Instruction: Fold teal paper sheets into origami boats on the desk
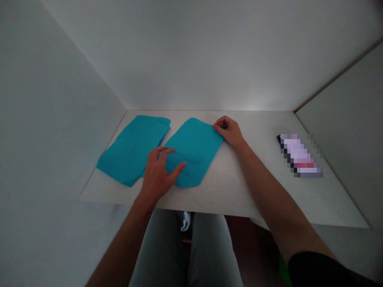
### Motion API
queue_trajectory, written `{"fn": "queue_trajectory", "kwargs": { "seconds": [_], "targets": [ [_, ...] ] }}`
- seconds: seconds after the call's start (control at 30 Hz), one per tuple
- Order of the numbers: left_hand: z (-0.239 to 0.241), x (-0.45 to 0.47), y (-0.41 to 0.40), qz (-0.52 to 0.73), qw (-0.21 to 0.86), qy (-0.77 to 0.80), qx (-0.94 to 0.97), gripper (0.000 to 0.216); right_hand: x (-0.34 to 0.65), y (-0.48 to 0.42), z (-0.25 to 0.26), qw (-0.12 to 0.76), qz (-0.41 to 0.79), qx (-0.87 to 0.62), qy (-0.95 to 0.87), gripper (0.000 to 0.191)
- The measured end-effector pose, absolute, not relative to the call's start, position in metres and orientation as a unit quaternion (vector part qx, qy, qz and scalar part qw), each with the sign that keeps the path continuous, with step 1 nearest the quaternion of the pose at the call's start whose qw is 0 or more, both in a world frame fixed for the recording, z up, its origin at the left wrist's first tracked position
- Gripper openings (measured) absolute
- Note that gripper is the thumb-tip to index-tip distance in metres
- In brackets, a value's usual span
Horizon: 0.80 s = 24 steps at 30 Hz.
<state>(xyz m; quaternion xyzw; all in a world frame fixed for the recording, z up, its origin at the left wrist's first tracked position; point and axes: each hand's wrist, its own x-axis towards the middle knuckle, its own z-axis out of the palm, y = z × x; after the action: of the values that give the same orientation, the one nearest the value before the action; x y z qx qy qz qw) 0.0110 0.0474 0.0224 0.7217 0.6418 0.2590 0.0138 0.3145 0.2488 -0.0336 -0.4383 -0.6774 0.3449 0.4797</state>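
Two teal cloths lie on a white table (239,191). The nearer folded teal cloth (197,145) is in the middle; my left hand (158,173) rests flat on its near left part with fingers spread. My right hand (229,130) pinches the cloth's far right corner, fingers curled on the edge. A second teal cloth (131,149) lies to the left, partly under the first.
A pixelated phone-like object (299,156) lies at the right of the table. White walls close in the table at the left, back and right. My legs in grey trousers show below the table's front edge.
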Motion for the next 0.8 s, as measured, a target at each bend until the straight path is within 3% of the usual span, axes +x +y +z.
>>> {"fn": "queue_trajectory", "kwargs": {
  "seconds": [0.1, 0.17, 0.3, 0.4, 0.53, 0.63, 0.8],
  "targets": [
    [0.007, 0.037, 0.013, 0.192, 0.088, 0.557, 0.803, 0.081, 0.315, 0.249, -0.031, 0.471, 0.315, -0.453, -0.688, 0.022],
    [-0.003, 0.044, -0.007, 0.159, 0.092, 0.543, 0.819, 0.089, 0.316, 0.25, -0.031, 0.466, 0.297, -0.462, -0.694, 0.02],
    [-0.009, 0.044, -0.035, 0.14, 0.085, 0.535, 0.829, 0.077, 0.317, 0.253, -0.033, 0.472, 0.271, -0.46, -0.701, 0.02],
    [-0.005, 0.045, -0.048, 0.128, 0.081, 0.512, 0.846, 0.085, 0.312, 0.249, -0.029, 0.463, 0.229, -0.446, -0.731, 0.021],
    [-0.007, 0.052, -0.062, 0.123, 0.064, 0.511, 0.848, 0.065, 0.293, 0.229, -0.019, 0.314, 0.152, -0.357, -0.867, 0.029],
    [-0.01, 0.056, -0.071, 0.125, 0.062, 0.518, 0.844, 0.064, 0.278, 0.216, -0.02, 0.21, 0.153, -0.287, -0.922, 0.037],
    [-0.011, 0.06, -0.072, 0.187, 0.08, 0.533, 0.821, 0.047, 0.268, 0.214, -0.032, 0.162, 0.173, -0.291, -0.927, 0.05]
  ]
}}
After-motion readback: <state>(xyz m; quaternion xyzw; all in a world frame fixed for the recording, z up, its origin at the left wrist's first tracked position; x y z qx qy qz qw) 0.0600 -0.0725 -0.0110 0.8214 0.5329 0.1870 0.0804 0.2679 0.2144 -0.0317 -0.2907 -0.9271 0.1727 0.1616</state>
